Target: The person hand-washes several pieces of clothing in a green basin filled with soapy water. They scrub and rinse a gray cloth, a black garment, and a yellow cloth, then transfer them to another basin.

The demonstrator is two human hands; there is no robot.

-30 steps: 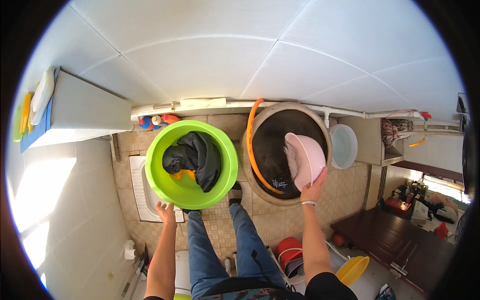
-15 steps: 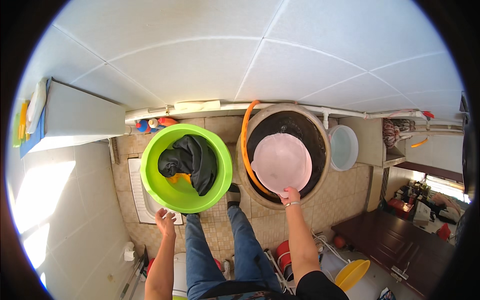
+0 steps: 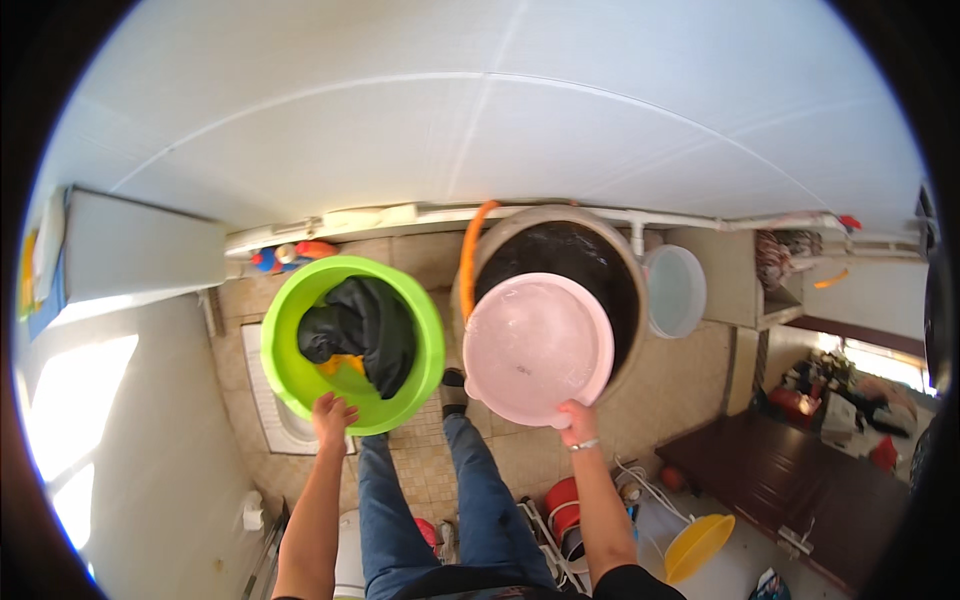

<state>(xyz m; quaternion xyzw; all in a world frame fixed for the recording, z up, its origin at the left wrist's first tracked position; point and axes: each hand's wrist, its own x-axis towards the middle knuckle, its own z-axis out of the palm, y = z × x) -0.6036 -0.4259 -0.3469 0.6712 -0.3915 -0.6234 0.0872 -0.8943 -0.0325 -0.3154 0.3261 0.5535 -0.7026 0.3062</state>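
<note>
My right hand (image 3: 577, 424) grips the near rim of a pink plastic basin (image 3: 490, 385) with what looks like water in it. The basin is over the near part of a large dark-lined vat (image 3: 632, 290), covering part of its opening. Dark water shows in the vat behind it. My left hand (image 3: 332, 418), fingers apart and holding nothing, is at the near edge of a bright green tub (image 3: 432, 335); whether it touches the rim I cannot tell. Inside that tub lies dark grey clothing (image 3: 375, 335) with a yellow-orange piece (image 3: 345, 364) under it.
An orange hose (image 3: 472, 250) hangs over the vat's left edge. A white bucket (image 3: 698, 300) of water stands right of the vat. Left of the green tub is a squat toilet (image 3: 262, 390). A red bucket (image 3: 563, 505) and a yellow basin (image 3: 697, 548) sit near my legs.
The pink basin has come up and nearer out of the vat, tilting less, in my right hand. My left hand has moved forward to the green tub's near rim.
</note>
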